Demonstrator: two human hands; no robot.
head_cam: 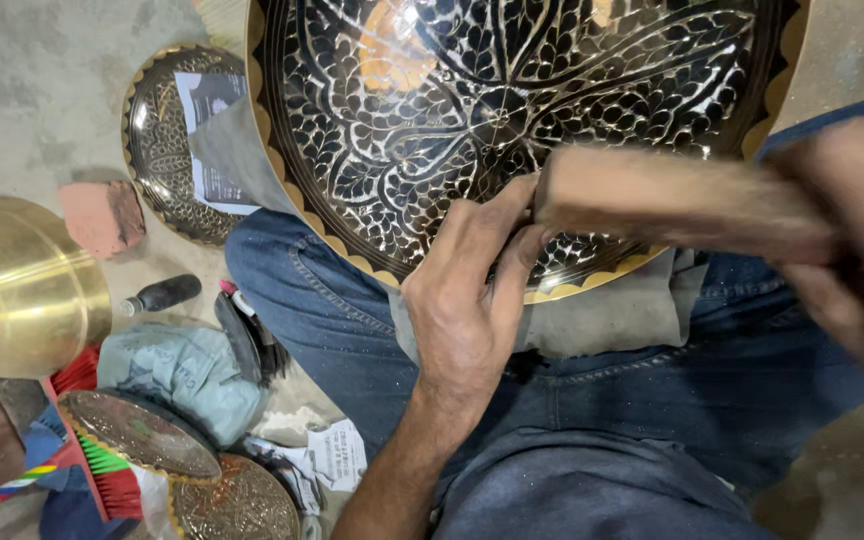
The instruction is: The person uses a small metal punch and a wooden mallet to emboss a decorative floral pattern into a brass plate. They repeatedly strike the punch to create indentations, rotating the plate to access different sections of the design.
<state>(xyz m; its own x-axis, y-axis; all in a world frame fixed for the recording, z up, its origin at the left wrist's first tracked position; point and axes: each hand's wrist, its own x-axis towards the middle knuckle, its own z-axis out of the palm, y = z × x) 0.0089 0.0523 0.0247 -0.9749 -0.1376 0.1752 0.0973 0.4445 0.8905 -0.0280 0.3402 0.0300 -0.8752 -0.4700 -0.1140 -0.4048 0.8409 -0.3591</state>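
A large round brass plate (472, 110) with black engraved leaf and flower patterns rests on my lap over a grey cloth (612, 315). My left hand (467, 290) pinches a small tool against the plate's near rim; the tool itself is mostly hidden by my fingers. My right hand (852, 230) grips a wooden mallet (672, 200), blurred with motion, whose head lies just beside my left fingers.
On the floor at left lie a smaller engraved plate (167, 140) with paper on it, a brick piece (102, 215), a plain brass bowl (17, 285), a black-handled tool (157, 295), two more small engraved plates (142, 430), a brush (102, 465) and rags.
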